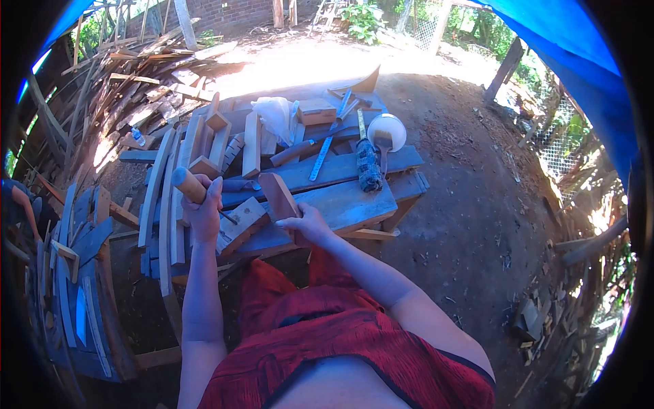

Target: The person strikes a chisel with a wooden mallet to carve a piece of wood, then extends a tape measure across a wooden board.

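My left hand (203,213) is closed around a thick, round wooden handle (187,183). A thin dark metal shaft (229,217) shows below that fist, pointing right over the bench. In my right hand (308,225) is a reddish-brown wooden block (278,196), gripped near its lower end and tilted up to the left. Both hands are over the near side of a wooden workbench (334,208). A pale wooden beam (244,225) lies on the bench between them. Behind the hands, a brown-handled tool (293,153) lies near a metal ruler (321,159).
A white bowl (396,125) with a brush (383,141) stands right of a dark-wrapped tool (368,167). A plastic bag (274,117) and wood pieces (252,143) cover the bench's back. Long slats (158,187) line its left. Another person's arm (27,213) shows far left.
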A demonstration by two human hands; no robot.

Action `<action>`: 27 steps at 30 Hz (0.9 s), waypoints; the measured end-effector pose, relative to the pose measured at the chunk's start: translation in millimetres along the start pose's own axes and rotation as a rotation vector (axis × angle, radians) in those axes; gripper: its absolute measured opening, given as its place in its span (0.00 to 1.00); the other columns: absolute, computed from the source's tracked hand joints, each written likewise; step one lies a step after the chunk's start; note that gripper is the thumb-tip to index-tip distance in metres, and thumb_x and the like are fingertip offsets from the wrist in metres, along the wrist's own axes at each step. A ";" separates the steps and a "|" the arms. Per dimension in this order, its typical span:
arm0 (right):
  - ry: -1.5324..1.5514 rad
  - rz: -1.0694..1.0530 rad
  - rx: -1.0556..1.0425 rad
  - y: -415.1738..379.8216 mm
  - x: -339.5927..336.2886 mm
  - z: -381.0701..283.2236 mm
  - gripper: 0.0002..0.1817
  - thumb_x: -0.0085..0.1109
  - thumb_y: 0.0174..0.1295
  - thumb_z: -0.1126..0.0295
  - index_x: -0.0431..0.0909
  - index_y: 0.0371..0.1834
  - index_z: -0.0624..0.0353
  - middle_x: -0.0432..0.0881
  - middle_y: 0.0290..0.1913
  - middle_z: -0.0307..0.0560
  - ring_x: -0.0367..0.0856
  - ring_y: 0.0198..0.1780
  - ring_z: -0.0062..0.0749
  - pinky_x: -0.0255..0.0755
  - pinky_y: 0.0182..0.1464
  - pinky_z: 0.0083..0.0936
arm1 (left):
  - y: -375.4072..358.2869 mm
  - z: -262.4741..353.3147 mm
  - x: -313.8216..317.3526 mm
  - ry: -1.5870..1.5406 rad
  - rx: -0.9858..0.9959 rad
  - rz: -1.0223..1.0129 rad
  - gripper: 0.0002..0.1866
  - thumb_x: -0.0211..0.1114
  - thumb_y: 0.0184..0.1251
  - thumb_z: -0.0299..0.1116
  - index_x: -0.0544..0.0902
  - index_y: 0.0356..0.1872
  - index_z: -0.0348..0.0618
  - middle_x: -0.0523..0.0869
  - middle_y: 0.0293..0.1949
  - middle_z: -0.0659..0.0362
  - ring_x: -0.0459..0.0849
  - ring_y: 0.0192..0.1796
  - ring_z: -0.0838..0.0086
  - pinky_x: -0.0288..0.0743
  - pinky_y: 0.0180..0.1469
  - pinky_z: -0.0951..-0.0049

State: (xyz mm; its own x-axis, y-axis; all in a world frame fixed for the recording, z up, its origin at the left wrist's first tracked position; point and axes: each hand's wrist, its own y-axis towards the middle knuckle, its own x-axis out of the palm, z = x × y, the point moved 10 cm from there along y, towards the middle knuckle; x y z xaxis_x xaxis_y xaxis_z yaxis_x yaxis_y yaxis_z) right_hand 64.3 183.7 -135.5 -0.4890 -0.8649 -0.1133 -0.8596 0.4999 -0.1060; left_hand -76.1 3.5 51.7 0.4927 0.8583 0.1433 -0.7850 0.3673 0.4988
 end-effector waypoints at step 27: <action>0.039 0.009 -0.049 3.2 -0.6 0.7 0.32 0.73 0.46 0.56 0.73 0.45 0.71 0.82 0.36 0.49 0.81 0.37 0.28 0.75 0.42 0.26 | 3.6 -1.5 8.6 -0.013 -0.024 -0.065 0.09 0.67 0.60 0.27 0.73 0.30 0.46 0.73 0.22 0.68 0.68 0.19 0.89 0.60 0.21 0.88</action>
State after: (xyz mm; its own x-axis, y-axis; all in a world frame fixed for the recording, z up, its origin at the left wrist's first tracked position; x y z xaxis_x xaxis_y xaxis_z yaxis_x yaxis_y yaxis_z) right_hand 62.0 185.9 -136.5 -0.5017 -0.8617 -0.0757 -0.8607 0.5060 -0.0562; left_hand -75.2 12.7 53.5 0.5478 0.8276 0.1224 -0.7598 0.4309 0.4869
